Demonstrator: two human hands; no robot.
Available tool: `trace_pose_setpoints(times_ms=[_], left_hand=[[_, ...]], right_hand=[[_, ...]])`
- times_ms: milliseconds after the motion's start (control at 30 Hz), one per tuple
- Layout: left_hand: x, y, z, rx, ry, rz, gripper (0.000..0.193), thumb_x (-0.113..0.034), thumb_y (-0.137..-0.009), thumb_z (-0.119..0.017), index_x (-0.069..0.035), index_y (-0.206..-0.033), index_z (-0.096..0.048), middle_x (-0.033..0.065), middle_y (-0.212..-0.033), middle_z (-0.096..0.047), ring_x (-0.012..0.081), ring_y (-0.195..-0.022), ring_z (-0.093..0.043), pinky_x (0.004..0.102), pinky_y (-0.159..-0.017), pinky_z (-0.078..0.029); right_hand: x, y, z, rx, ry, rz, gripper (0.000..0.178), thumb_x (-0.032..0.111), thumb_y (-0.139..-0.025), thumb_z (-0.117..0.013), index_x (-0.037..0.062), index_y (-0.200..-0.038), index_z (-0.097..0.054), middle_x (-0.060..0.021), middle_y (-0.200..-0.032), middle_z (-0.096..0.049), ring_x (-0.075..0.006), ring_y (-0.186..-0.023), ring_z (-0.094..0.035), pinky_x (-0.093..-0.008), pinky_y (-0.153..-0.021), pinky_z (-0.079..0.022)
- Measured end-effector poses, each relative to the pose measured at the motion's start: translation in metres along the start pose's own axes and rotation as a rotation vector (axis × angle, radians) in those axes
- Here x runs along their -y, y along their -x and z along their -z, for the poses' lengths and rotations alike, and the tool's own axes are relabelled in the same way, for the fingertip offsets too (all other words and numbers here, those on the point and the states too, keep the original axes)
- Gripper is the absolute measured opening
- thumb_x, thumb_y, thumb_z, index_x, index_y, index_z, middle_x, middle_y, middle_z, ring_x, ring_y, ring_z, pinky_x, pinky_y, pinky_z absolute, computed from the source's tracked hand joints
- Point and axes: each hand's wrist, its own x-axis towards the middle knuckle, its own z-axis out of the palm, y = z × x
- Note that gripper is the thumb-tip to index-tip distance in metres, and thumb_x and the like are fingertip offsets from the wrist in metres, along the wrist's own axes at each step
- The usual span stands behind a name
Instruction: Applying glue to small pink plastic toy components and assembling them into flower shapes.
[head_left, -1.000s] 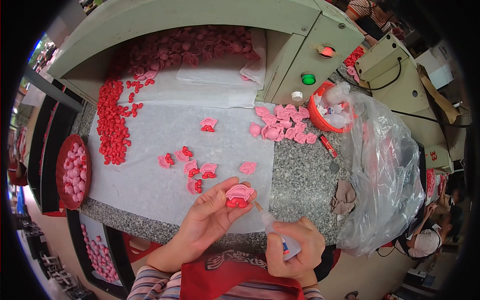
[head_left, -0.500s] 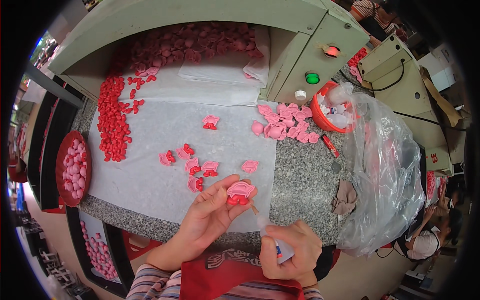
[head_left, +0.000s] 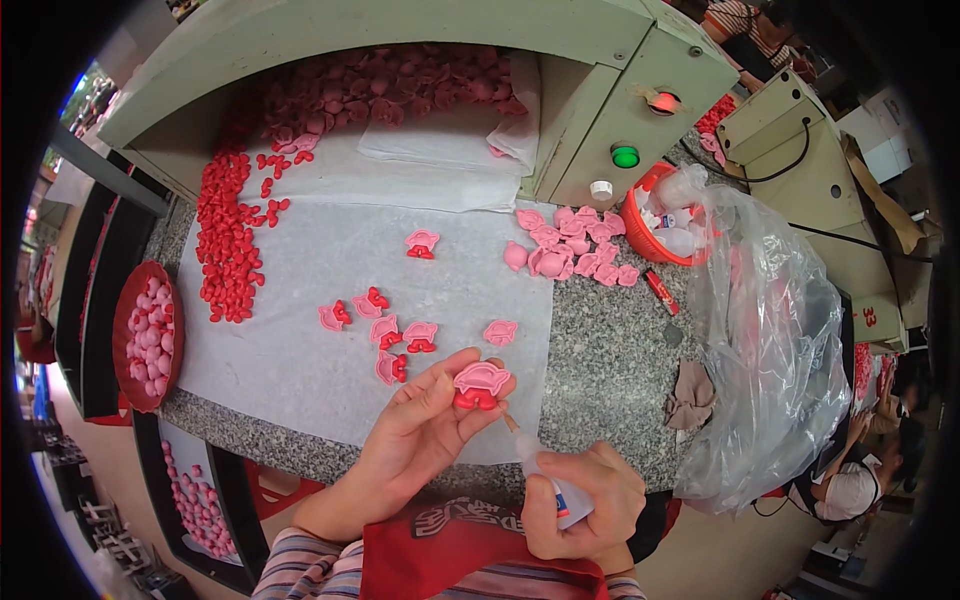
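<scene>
My left hand (head_left: pixel 425 430) pinches a small pink toy piece with a red base (head_left: pixel 480 384) between thumb and fingers, just above the near edge of the white sheet (head_left: pixel 300 350). Gripped in my right hand (head_left: pixel 585 500) is a small white glue bottle (head_left: pixel 545 478); its thin nozzle points up-left and ends just below the held piece. Several finished pink-and-red pieces (head_left: pixel 385 335) lie on the sheet just beyond my left hand.
A row of red parts (head_left: pixel 228 240) runs along the sheet's left side. Loose pink parts (head_left: pixel 575 250) lie at its right, by a red basket (head_left: pixel 670 225). A red tray of pink balls (head_left: pixel 148 335) sits at the left. A clear plastic bag (head_left: pixel 780 350) hangs right.
The right hand with the glue bottle has shifted slightly, its nozzle staying near the held piece. My left hand keeps the piece in nearly the same place.
</scene>
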Motion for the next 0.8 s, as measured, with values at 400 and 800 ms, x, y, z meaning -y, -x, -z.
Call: trace_pose_setpoints(times_ms=[400, 800], left_hand=[[0.0000, 0.0018, -0.0009, -0.007, -0.020, -0.001, 0.040, -0.021, -0.088, -0.053, -0.001, -0.121, -0.044, 0.0136, -0.120, -0.051, 0.0262, -0.112, -0.050, 0.0378, -0.097, -0.041], [-0.0001, 0.0035, -0.0005, 0.005, -0.019, -0.001, 0.036, -0.019, -0.089, -0.051, -0.001, -0.120, -0.047, 0.0131, -0.120, -0.051, 0.0252, -0.112, -0.050, 0.0377, -0.097, -0.040]], right_hand=[[0.0060, -0.0020, 0.0003, 0.078, -0.022, -0.010, 0.026, 0.001, -0.063, -0.065, 0.0026, -0.087, -0.056, -0.0038, -0.065, -0.061, -0.0135, -0.042, -0.049, -0.0212, -0.040, -0.037], [0.0069, -0.0021, 0.0006, 0.060, -0.043, 0.025, 0.026, 0.001, -0.063, -0.065, 0.0012, -0.087, -0.056, -0.0041, -0.064, -0.061, -0.0131, -0.042, -0.049, -0.0211, -0.039, -0.037]])
